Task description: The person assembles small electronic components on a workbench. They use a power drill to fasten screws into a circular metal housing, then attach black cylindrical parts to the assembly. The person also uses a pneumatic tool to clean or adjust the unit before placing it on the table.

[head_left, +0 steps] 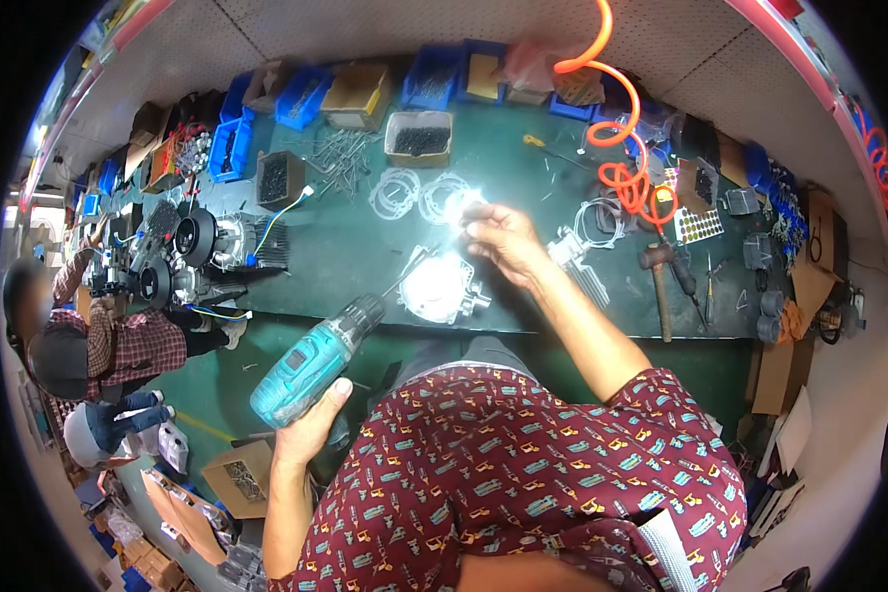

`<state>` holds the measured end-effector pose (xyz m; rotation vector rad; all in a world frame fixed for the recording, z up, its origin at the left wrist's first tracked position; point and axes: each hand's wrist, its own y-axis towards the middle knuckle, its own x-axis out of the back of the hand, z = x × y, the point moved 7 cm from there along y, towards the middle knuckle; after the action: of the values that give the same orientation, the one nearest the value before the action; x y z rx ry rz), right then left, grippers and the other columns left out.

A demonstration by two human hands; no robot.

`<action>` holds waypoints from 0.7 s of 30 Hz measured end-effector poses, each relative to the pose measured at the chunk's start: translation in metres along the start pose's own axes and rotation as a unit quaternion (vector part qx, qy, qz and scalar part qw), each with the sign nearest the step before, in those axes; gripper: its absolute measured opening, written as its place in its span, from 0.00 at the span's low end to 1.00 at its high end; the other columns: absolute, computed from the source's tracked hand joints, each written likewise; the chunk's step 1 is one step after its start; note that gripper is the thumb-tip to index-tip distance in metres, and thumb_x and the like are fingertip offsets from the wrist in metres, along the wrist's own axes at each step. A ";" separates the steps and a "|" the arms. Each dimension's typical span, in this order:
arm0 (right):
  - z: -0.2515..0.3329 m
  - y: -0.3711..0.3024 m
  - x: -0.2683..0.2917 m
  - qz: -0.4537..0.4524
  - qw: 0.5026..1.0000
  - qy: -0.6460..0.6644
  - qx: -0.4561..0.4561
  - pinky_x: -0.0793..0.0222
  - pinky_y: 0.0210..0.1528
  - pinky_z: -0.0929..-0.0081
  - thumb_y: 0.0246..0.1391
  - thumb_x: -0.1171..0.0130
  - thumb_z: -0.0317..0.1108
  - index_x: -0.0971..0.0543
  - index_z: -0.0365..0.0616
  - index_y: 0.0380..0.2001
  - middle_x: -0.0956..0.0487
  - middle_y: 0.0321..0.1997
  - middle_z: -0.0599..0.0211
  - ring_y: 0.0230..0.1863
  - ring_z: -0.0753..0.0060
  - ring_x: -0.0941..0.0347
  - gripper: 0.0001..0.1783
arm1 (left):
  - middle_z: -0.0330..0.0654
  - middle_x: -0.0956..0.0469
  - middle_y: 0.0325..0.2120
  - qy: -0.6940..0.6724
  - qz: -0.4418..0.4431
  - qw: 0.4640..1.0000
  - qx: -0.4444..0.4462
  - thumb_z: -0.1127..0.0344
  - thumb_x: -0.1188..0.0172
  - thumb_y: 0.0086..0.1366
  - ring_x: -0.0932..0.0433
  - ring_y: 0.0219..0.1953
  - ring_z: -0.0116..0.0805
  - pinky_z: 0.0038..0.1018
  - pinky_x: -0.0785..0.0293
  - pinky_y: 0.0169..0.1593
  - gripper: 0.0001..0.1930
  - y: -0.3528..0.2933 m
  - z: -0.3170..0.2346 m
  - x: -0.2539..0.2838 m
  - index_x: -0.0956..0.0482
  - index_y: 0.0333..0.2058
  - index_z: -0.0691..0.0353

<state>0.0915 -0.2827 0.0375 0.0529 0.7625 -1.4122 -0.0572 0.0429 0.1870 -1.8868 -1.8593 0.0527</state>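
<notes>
Lower left of centre, the left hand [311, 431] wraps the handle of a teal drill [309, 369], its bit pointing toward the pale metal housing [438, 288] mid-frame. Up and right of the housing, the right hand [504, 243] has thumb and fingers drawn close; in the glare I cannot tell whether they pinch anything. Clear rings [383, 202] lie at upper centre, a hammer [661, 296] at right

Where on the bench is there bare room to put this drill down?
The widest bare patch of green bench lies between the finned unit on the left and the glare-lit housing, beyond the teal drill. A narrower strip separates the grey casting from the hammer. Crowded: the back edge, lined with blue bins, and the right end.
</notes>
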 end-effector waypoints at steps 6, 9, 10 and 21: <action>0.000 -0.019 -0.017 0.023 0.996 0.086 0.004 0.19 0.49 0.72 0.58 0.38 0.22 0.24 0.34 0.50 0.21 0.46 0.59 0.46 0.65 0.20 0.17 | 0.39 0.19 0.43 -0.016 0.031 0.999 0.003 0.65 0.30 0.61 0.23 0.45 0.30 0.29 0.26 0.50 0.19 0.011 0.006 -0.005 0.21 0.49 0.64; 0.000 -0.023 -0.022 0.037 0.995 0.097 0.010 0.19 0.49 0.72 0.58 0.39 0.22 0.24 0.33 0.49 0.20 0.45 0.58 0.45 0.65 0.19 0.15 | 0.39 0.19 0.42 -0.017 0.036 0.999 -0.012 0.65 0.30 0.61 0.22 0.44 0.30 0.29 0.26 0.50 0.19 0.011 0.007 -0.004 0.21 0.49 0.64; 0.000 -0.024 -0.024 0.043 0.994 0.098 0.010 0.19 0.49 0.73 0.58 0.38 0.22 0.24 0.33 0.49 0.20 0.45 0.58 0.44 0.65 0.19 0.15 | 0.38 0.19 0.40 -0.019 0.035 0.999 -0.019 0.65 0.29 0.60 0.22 0.41 0.29 0.28 0.25 0.48 0.19 0.010 0.006 -0.005 0.21 0.49 0.63; 0.014 -0.038 -0.034 0.131 0.988 -0.073 -0.047 0.18 0.43 0.74 0.55 0.35 0.26 0.26 0.26 0.51 0.19 0.43 0.54 0.40 0.65 0.18 0.22 | 0.41 0.19 0.38 -0.109 0.077 0.991 0.029 0.61 0.28 0.58 0.22 0.32 0.30 0.28 0.23 0.39 0.24 0.007 0.015 0.012 0.24 0.50 0.65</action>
<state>0.0652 -0.2672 0.0806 -0.0238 0.6738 -1.1162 -0.0551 0.0588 0.1748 -2.0499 -1.8225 0.3737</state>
